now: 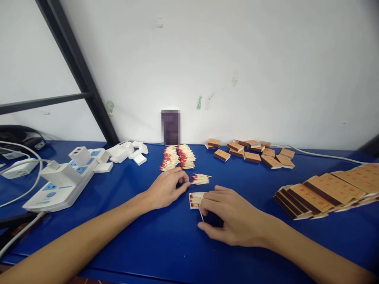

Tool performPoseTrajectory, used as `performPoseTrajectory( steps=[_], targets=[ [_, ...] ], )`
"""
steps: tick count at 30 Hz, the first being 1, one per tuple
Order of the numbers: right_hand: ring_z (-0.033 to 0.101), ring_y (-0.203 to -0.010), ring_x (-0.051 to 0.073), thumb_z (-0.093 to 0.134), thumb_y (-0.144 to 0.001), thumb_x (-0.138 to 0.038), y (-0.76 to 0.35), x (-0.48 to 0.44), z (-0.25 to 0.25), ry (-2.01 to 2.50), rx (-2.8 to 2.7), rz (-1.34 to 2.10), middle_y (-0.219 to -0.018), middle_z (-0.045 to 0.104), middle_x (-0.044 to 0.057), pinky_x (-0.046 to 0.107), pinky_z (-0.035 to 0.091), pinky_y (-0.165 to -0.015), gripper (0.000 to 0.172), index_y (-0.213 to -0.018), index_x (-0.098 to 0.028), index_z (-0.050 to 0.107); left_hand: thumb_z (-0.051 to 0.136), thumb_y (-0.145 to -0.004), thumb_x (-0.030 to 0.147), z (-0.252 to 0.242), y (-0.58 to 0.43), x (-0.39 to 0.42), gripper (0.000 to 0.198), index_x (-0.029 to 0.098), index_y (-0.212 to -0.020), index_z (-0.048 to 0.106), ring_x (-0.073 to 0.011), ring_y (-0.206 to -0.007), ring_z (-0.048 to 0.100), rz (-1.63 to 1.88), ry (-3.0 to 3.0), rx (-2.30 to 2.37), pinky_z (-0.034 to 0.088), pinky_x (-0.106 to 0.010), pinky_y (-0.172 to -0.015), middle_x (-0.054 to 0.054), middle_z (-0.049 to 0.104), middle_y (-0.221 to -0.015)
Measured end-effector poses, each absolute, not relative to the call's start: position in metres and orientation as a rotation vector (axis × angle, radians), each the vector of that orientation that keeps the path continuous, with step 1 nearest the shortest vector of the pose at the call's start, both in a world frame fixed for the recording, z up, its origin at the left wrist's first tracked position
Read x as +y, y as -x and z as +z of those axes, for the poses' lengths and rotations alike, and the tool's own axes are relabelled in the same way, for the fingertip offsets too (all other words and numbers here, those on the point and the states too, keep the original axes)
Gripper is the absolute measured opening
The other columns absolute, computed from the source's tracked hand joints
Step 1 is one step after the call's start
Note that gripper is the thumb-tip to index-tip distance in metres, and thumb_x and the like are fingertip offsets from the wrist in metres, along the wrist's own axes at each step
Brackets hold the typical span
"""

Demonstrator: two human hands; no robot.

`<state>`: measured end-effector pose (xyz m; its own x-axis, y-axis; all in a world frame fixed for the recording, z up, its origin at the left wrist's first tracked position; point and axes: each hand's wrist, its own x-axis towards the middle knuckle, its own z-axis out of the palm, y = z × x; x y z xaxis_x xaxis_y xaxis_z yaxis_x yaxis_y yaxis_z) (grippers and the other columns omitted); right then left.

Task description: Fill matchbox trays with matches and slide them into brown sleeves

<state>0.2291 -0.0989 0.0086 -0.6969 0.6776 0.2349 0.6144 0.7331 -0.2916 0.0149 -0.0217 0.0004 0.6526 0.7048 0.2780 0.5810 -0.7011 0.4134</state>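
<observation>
My left hand (171, 186) is closed, thumb and forefinger pinching the red head of a match at the left edge of a small pile of matches (201, 179). Just below that pile is a white matchbox tray (194, 196) with several red-headed matches in it. My right hand (227, 213) reaches over the tray and covers its right part. A single match (201, 215) stands tilted between its thumb and fingers. Behind my left hand lie two larger rows of matches, a left row (170, 157) and a right row (186, 156), heads to the left.
Closed matchboxes (252, 157) lie scattered at the back right. Overlapping matchboxes (331, 191) form a long stack on the right. Empty-looking white trays (124, 152) are heaped at back left. A power strip (63, 193) with chargers and cables occupies the left of the blue table (166, 244).
</observation>
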Motion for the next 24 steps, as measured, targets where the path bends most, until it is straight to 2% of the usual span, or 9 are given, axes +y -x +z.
performPoseTrajectory(
  steps=[5, 9, 13, 18, 24],
  targets=[
    [0.057, -0.068, 0.016, 0.056, -0.085, -0.025, -0.225, -0.099, 0.003, 1.054, -2.608, 0.196, -0.073, 0.064, 0.001, 0.036, 0.037, -0.086, 0.011, -0.075, -0.021, 0.060, 0.052, -0.092, 0.030, 0.006, -0.014, -0.029, 0.016, 0.019, -0.087, 0.061, -0.0132, -0.072, 0.051, 0.791, -2.543, 0.961, 0.040, -0.026, -0.067, 0.000, 0.055, -0.078],
    [0.053, -0.063, 0.014, 0.053, -0.083, -0.019, -0.227, -0.098, 0.006, 0.996, -2.586, 0.140, -0.067, 0.061, 0.000, 0.032, 0.037, -0.079, 0.014, -0.069, -0.021, 0.057, 0.055, -0.090, 0.027, 0.010, -0.013, -0.038, 0.013, 0.019, -0.084, 0.061, -0.0121, -0.073, 0.051, 0.755, -2.564, 0.809, 0.040, -0.025, -0.068, 0.000, 0.054, -0.078],
    [0.048, -0.058, 0.012, 0.051, -0.080, -0.016, -0.231, -0.100, 0.012, 0.853, -2.514, 0.072, -0.063, 0.057, -0.002, 0.029, 0.036, -0.071, 0.011, -0.071, -0.021, 0.055, 0.058, -0.087, 0.025, 0.010, -0.014, -0.044, 0.008, 0.019, -0.084, 0.062, -0.0122, -0.076, 0.052, 0.668, -2.600, 0.734, 0.041, -0.025, -0.071, 0.000, 0.055, -0.080],
    [0.049, -0.057, 0.013, 0.046, -0.086, -0.018, -0.235, -0.092, 0.010, 0.892, -2.422, -0.048, -0.064, 0.060, 0.000, 0.028, 0.034, -0.064, 0.015, -0.075, -0.020, 0.056, 0.052, -0.091, 0.029, 0.005, -0.014, -0.037, 0.015, 0.020, -0.091, 0.063, -0.0138, -0.075, 0.052, 0.698, -2.580, 0.905, 0.041, -0.027, -0.069, -0.001, 0.055, -0.079],
    [0.054, -0.061, 0.015, 0.049, -0.090, -0.029, -0.240, -0.083, 0.003, 1.125, -2.426, 0.012, -0.071, 0.064, 0.001, 0.032, 0.036, -0.071, 0.013, -0.083, -0.021, 0.057, 0.053, -0.092, 0.035, -0.003, -0.016, -0.019, 0.018, 0.021, -0.096, 0.064, -0.0150, -0.075, 0.053, 0.606, -2.565, 1.108, 0.040, -0.027, -0.066, -0.001, 0.055, -0.081]
  ],
)
